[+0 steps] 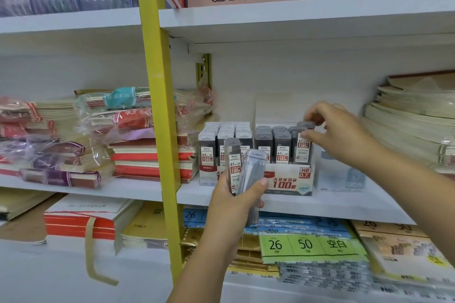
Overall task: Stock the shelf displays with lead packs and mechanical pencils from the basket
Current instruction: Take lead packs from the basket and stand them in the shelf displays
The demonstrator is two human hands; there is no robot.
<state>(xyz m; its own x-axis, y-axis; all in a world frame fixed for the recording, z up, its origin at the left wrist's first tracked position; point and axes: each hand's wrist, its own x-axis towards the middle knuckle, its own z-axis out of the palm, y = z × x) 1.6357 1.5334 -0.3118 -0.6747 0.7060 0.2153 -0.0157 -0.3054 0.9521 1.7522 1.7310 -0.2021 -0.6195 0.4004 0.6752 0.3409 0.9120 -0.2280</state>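
Single head-worn wide-angle view, close up against a shop shelf.

The camera looks forward and slightly down at the middle shelf (344, 204), near enough that both forearms reach in from the frame's bottom edge. The left hand (234, 204) is just before the shelf's front edge, and the right hand (344, 135) is over the display box (288, 182) standing on it. A yellow post (160, 81) runs top to bottom left of centre, with the upper shelf (295, 17) and lower shelf (61, 273) also in view.

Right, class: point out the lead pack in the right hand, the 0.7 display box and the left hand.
lead pack (303, 147), head view, its white label.
0.7 display box (286, 183), head view, its front panel.
left hand (231, 206), head view, its middle.
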